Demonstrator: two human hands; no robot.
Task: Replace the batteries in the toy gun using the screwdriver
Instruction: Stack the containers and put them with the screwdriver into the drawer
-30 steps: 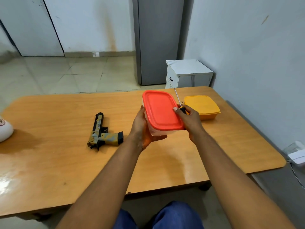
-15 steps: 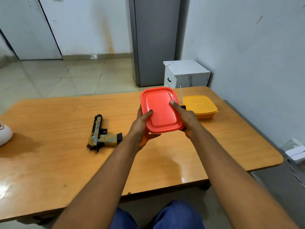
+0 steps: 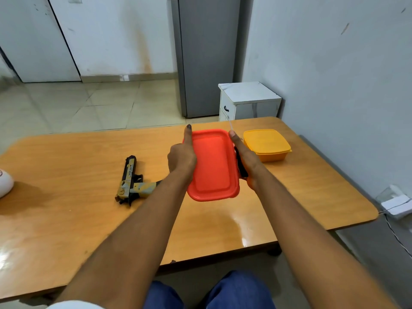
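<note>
Two hands hold the red-lidded container (image 3: 213,166) between them above the tabletop (image 3: 66,219). My left hand (image 3: 181,156) grips its left edge, index finger straight along the rim. My right hand (image 3: 246,159) presses the right edge and grips the screwdriver (image 3: 241,166). Left of my left hand lies the toy gun (image 3: 130,180); beyond my right hand sits a yellow container (image 3: 266,144).

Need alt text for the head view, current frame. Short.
Two bare hands hold a red-lidded container between them above a wooden table; the right hand also grips a screwdriver. A toy gun lies beside the left hand, a yellow container behind the right.
</note>
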